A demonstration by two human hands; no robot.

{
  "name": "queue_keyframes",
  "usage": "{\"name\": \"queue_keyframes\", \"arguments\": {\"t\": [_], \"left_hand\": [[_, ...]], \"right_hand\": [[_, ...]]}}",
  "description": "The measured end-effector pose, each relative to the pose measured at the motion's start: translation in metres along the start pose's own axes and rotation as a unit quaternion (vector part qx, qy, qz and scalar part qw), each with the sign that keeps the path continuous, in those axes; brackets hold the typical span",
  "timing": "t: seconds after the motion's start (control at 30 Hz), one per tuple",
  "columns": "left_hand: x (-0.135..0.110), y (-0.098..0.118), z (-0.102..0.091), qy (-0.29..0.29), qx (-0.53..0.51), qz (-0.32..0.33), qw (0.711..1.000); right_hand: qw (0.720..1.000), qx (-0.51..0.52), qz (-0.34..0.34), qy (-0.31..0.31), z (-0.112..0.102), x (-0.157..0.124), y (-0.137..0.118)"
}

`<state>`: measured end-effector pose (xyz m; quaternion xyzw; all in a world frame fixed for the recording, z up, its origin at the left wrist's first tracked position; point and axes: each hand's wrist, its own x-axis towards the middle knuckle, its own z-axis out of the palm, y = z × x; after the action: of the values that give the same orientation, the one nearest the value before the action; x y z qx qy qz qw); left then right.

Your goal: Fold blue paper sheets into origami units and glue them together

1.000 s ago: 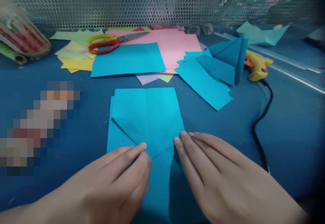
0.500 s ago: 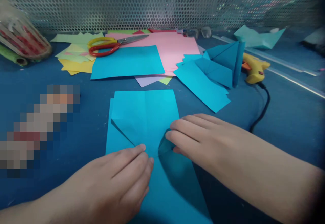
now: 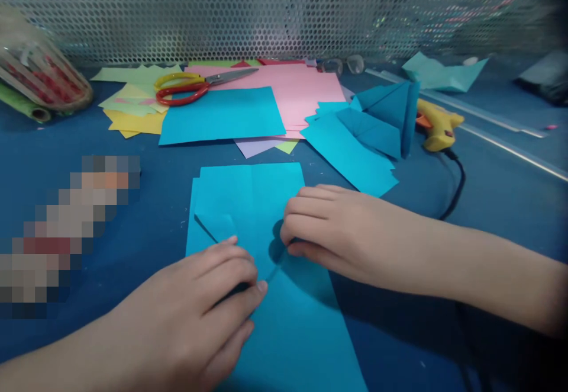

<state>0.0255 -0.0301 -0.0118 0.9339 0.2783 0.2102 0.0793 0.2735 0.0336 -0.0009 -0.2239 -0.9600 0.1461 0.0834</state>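
In the lower middle lies a blue sheet of paper [image 3: 284, 333], with a vertical crease near its top and a folded flap on the left. My left hand [image 3: 208, 303] rests on this paper, its fingers apart and bent a little, holding it down near the centre crease. My right hand [image 3: 319, 226] is closed at the paper's right side, fingertips and thumb together on its folded edge. A dark shadow falls on the sheet below that hand. The paper's left layers sit slightly offset.
Behind lie red-and-yellow scissors [image 3: 184, 90], a blue sheet [image 3: 222, 119], pink paper [image 3: 306, 96] and folded blue paper pieces [image 3: 377, 119]. A yellow glue gun [image 3: 439, 125] trails a black cord. A jar [image 3: 44, 72] stands left; a perforated metal panel [image 3: 266, 13] closes the back.
My right hand has moved a little left and up, bringing the right edge of the paper inward. My left hand has shifted slightly left, with its fingers more spread.
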Motion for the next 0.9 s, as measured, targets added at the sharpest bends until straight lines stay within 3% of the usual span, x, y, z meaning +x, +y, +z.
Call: {"name": "queue_keyframes", "arguments": {"t": [0.1,0.23,0.3,0.33,0.37,0.43,0.7,0.8,0.9], "left_hand": [[-0.003,0.001,0.005,0.015,0.044,0.041,0.998],[-0.008,0.003,0.009,-0.016,0.028,0.080,0.996],[-0.011,0.003,0.011,0.012,0.016,0.071,0.997],[-0.012,0.003,0.012,0.001,0.025,0.059,0.998],[-0.014,0.002,0.012,0.022,0.027,0.091,0.995],[-0.014,-0.001,0.012,-0.005,0.045,0.066,0.997],[0.000,-0.008,0.000,-0.093,0.071,0.124,0.985],[0.002,-0.011,-0.003,-0.146,0.080,0.154,0.974],[0.001,-0.014,-0.001,-0.207,0.072,0.170,0.961]], "right_hand": [[0.993,0.112,0.010,-0.041,-0.007,0.003,0.005],[0.977,0.202,0.013,-0.071,-0.013,0.004,0.005],[0.973,0.218,0.025,-0.073,-0.012,0.004,0.003],[0.974,0.215,0.032,-0.069,-0.010,0.004,0.003],[0.976,0.206,0.038,-0.063,-0.009,0.004,0.002],[0.982,0.173,0.053,-0.049,-0.005,0.003,0.002],[0.992,0.057,0.109,0.004,0.003,0.002,0.001],[0.990,0.050,0.128,-0.013,0.000,0.002,0.003],[0.976,0.081,0.196,-0.039,-0.003,0.000,0.008]]}}
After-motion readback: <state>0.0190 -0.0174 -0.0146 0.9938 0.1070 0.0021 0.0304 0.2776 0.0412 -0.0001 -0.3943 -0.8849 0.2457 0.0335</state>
